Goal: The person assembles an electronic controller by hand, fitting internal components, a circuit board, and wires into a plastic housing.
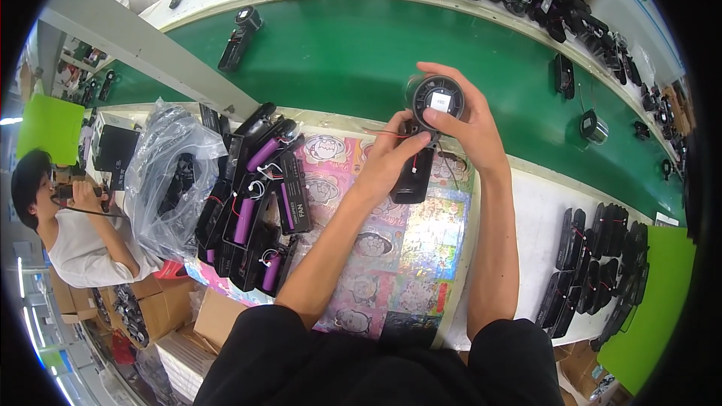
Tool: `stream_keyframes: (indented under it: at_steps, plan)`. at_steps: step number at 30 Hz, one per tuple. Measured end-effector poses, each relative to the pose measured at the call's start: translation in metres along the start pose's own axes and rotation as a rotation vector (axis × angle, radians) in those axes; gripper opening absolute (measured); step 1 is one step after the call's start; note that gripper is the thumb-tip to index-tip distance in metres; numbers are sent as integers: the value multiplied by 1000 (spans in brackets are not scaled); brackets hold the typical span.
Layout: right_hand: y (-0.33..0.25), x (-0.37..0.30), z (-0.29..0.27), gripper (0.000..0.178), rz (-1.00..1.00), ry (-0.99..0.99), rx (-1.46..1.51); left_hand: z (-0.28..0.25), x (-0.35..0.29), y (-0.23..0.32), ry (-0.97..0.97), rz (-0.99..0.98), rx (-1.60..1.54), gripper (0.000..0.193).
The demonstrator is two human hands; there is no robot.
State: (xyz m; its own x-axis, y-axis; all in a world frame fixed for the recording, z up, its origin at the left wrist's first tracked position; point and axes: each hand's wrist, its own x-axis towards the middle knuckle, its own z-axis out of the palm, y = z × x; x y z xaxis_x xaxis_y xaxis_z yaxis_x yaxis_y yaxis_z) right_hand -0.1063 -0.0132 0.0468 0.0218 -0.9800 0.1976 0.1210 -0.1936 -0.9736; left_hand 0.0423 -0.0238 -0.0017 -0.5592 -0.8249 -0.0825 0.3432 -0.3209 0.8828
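A: In the head view, where is the piece being worked on?
B: Ahead of the person, above the far edge of the pink printed sheet (pixel 323 184) and the near edge of the green belt (pixel 338 37). The left hand (pixel 387 156) pinches the top of a black handle casing (pixel 408 188); the right hand (pixel 475 126) curls around a black round head (pixel 439 99), thumb on its face
A: Why hold them like that?
B: Probably to steady one part against the other, with the thin red wire (pixel 387 133) poking out free at the side. Whether the two are joined, I can't tell
A: And the things around?
B: Casings with purple cells (pixel 243 219) are heaped by the left arm, likely for easy reach. Black casings (pixel 594 256) lie close in rows on the right of the counter (pixel 523 207), which would save room
A: Counts?
B: One head and one casing in the hands; four purple cells plain to see, perhaps a fifth; one clear plastic bag (pixel 154 180); on the belt's left, one handled unit (pixel 239 41). The rows overlap too much to count
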Motion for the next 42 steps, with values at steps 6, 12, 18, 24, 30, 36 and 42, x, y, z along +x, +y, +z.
stream_keyframes:
  at_steps: [6, 12, 18, 24, 30, 36, 42]
  plan:
    - [-1, -2, -2, 52, 5, -11, 25, 2, -2, 9, -75, -6, 116, 38]
    - [2, 1, 1, 49, -25, 0, 64, -1, -3, 9, -75, -3, 98, 34]
    - [3, 0, 2, 50, -23, 21, 38, -1, -1, 5, -64, -34, 36, 29]
    - [1, 1, 3, 52, -109, -52, 13, -1, -2, 9, -79, 10, 213, 26]
    - [0, 1, 10, 51, -7, -41, 46, -2, -3, 12, -149, -4, 81, 18]
    - [2, 1, 5, 50, -17, -26, 39, 10, -8, 26, -81, -48, 83, 20]
    - [22, 6, 3, 50, -11, -8, 53, -6, -2, 6, 37, -94, 107, 27]
